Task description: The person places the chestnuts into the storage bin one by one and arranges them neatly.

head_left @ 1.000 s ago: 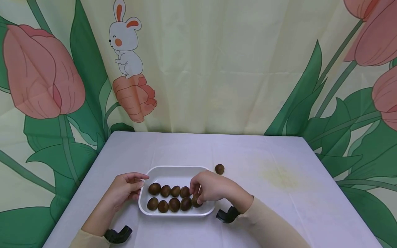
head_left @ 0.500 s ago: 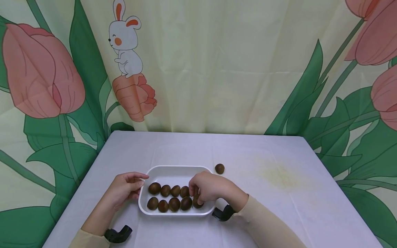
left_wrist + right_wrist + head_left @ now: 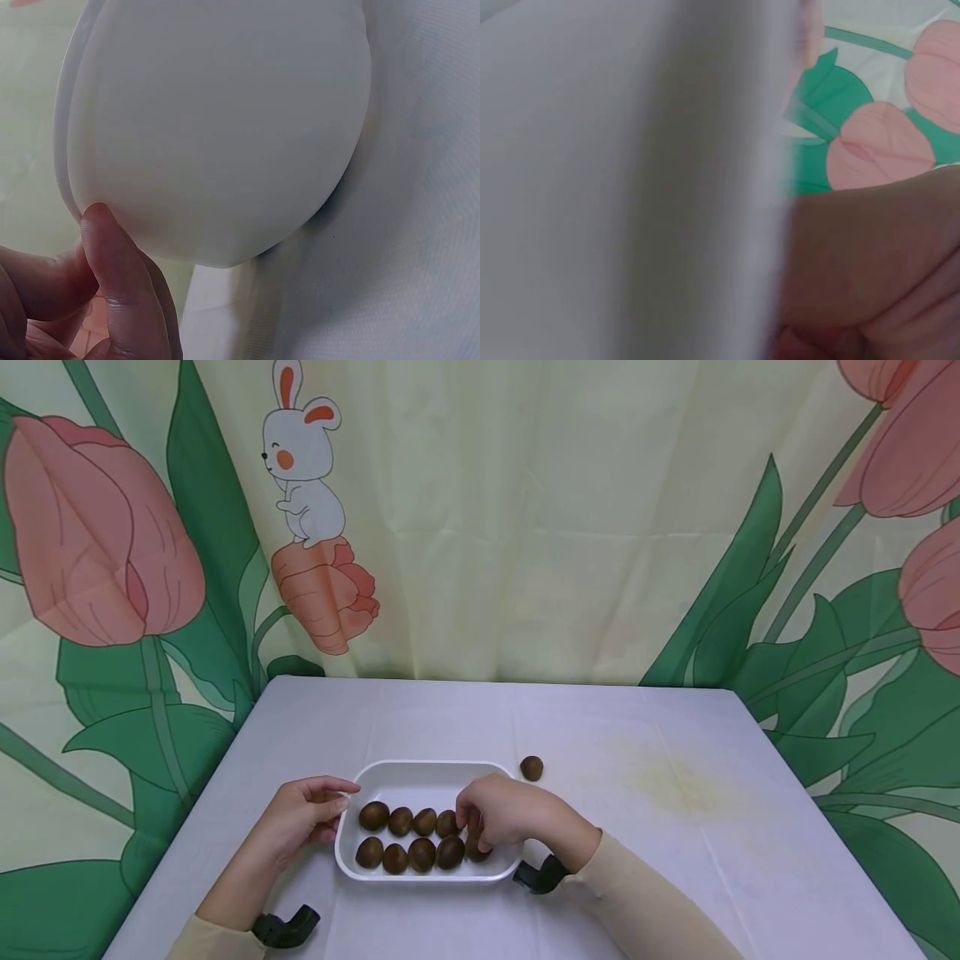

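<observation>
In the head view, a white rectangular tray [image 3: 420,768] holds two rows of brown chestnuts [image 3: 421,855]. My right hand [image 3: 502,810] reaches over its right part and pinches the chestnut [image 3: 476,849] at the right end of the front row, partly covering it. At the tray's left end, my left hand [image 3: 303,814] holds the rim with thumb and index finger. The left wrist view shows a fingertip [image 3: 97,217] against the tray's outer wall [image 3: 217,150]. A blurred pale edge fills much of the right wrist view, beside part of my right hand [image 3: 870,262]; its fingertips are hidden there.
One loose chestnut [image 3: 532,768] lies on the white-covered table [image 3: 600,727], just beyond the tray's back right corner. Behind the table hangs a curtain [image 3: 510,527] printed with tulips and a rabbit. Black wrist devices [image 3: 287,928] sit below both hands.
My right wrist and sleeve have shifted slightly left. The chestnut under the right fingers has moved a little to the right. My left hand stays in place at the rim.
</observation>
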The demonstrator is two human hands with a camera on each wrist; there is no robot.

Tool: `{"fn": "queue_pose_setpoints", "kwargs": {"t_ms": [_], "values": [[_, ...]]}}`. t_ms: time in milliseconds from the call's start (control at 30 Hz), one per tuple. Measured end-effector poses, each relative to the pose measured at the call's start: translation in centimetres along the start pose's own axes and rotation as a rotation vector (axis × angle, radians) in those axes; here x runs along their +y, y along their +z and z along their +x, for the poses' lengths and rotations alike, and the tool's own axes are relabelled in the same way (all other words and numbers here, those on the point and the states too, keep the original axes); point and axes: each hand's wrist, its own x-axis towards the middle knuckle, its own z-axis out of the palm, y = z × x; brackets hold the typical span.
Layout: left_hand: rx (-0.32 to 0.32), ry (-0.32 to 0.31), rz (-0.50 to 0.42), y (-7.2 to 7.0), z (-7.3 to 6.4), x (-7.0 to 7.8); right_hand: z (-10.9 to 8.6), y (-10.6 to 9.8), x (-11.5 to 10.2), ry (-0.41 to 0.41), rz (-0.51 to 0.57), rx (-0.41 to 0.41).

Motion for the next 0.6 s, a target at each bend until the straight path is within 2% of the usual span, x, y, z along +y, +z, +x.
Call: {"fn": "queue_pose_setpoints", "kwargs": {"t_ms": [300, 600], "values": [[0.001, 0.0, 0.007, -0.02, 0.03, -0.05, -0.17, -0.92, 0.45, -0.012, 0.133, -0.009], [-0.006, 0.01, 0.005, -0.13, 0.05, -0.04, 0.01, -0.89, 0.39, -0.06, 0.119, -0.08]]}}
